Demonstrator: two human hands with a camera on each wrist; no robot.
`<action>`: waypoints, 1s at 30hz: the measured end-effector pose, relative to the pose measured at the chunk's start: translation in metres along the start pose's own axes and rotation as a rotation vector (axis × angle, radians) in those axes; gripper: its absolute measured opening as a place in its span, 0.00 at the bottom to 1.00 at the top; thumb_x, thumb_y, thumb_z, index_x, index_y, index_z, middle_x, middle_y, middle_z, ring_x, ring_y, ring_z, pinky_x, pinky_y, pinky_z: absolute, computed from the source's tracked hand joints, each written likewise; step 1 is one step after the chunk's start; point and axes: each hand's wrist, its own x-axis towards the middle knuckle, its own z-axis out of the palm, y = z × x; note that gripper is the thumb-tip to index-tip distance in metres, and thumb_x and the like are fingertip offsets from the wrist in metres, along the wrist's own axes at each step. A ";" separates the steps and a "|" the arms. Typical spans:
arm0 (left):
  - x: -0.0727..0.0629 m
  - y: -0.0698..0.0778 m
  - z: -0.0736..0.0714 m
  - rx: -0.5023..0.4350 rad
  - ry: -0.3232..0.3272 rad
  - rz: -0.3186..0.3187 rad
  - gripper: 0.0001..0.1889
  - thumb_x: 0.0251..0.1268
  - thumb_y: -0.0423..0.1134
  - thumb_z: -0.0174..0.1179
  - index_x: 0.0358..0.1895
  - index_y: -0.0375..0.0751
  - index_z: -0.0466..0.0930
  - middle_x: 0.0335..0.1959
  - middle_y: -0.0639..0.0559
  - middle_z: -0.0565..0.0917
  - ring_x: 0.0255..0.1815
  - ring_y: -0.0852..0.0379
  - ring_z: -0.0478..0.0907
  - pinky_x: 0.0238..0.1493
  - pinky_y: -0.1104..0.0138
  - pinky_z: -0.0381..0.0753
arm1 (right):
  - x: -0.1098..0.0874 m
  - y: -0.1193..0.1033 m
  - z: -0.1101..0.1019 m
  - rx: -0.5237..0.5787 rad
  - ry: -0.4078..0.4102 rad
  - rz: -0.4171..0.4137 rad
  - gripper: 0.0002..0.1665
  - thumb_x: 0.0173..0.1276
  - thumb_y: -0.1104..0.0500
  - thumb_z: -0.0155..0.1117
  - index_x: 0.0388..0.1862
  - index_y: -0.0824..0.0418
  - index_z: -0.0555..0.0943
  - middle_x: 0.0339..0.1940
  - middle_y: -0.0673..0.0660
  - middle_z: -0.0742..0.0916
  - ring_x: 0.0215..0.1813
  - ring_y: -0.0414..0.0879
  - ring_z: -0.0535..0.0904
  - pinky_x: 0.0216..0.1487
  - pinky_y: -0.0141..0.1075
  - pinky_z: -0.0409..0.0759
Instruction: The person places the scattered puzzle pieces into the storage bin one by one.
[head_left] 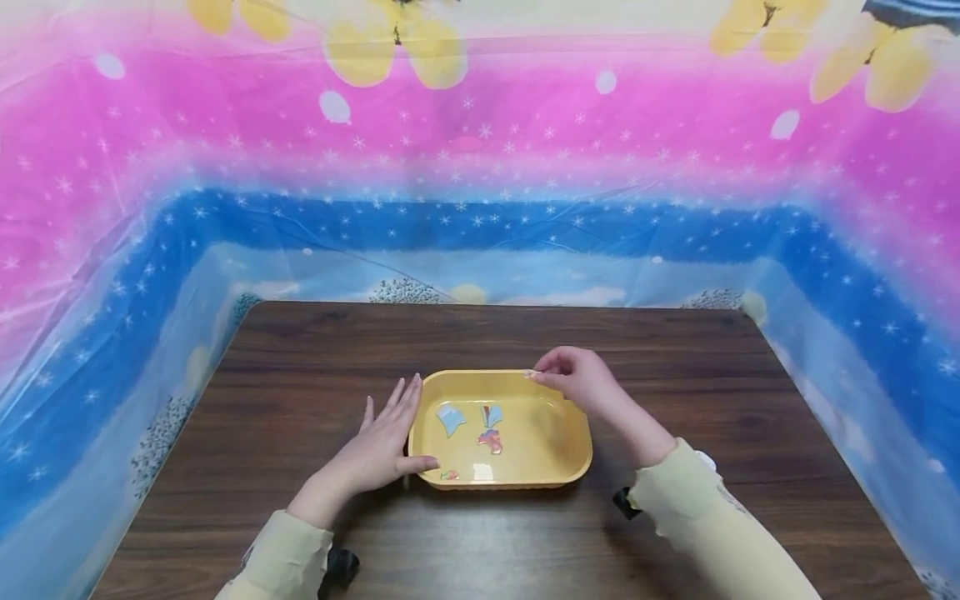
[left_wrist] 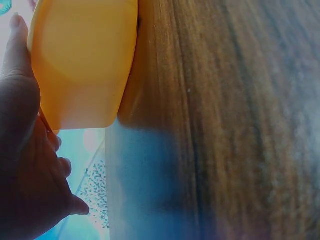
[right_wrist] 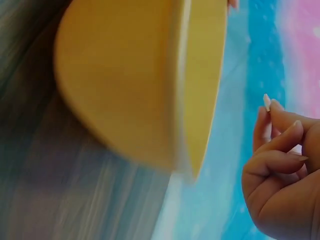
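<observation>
A yellow plastic tub (head_left: 573, 458) stands on the table. Fingers outstretched, my left hand (head_left: 378, 450) rests against its left side, the thumb over the front-left rim. Between thumb and forefinger my right hand (head_left: 588, 385) pinches a small, thin, pale piece (right_wrist: 267, 102), edge-on, above the tub's back rim. Lying in the tub are a light blue flat piece (head_left: 451, 420), a blue piece with a red stripe (head_left: 491, 415) and a pink-red piece (head_left: 491, 442). A small red-and-green piece (head_left: 449, 475) shows by the front-left corner, close to the left thumb.
The dark wood-grain table (head_left: 315, 358) extends on all sides of the tub. Behind it and along both sides hangs a pink and blue printed cloth (head_left: 480, 167). Black straps (head_left: 626, 503) show under the sleeves.
</observation>
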 end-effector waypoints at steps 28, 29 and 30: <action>0.000 0.002 0.001 0.024 0.024 0.010 0.59 0.63 0.58 0.68 0.81 0.27 0.41 0.83 0.37 0.44 0.82 0.35 0.39 0.69 0.26 0.38 | 0.010 -0.050 0.108 -0.332 -0.439 -0.125 0.11 0.60 0.66 0.74 0.25 0.55 0.81 0.23 0.47 0.80 0.11 0.38 0.67 0.13 0.29 0.67; 0.000 0.002 0.001 0.022 0.024 0.012 0.59 0.63 0.58 0.68 0.81 0.27 0.41 0.83 0.37 0.44 0.82 0.35 0.39 0.69 0.26 0.38 | 0.010 -0.051 0.108 -0.328 -0.440 -0.122 0.10 0.61 0.66 0.73 0.26 0.55 0.81 0.23 0.47 0.81 0.12 0.38 0.67 0.13 0.29 0.67; 0.000 0.002 0.001 0.023 0.024 0.015 0.58 0.63 0.58 0.68 0.81 0.27 0.41 0.83 0.37 0.44 0.82 0.35 0.40 0.69 0.26 0.38 | 0.009 -0.051 0.108 -0.321 -0.439 -0.120 0.09 0.61 0.66 0.73 0.27 0.55 0.82 0.24 0.47 0.81 0.12 0.38 0.68 0.13 0.29 0.67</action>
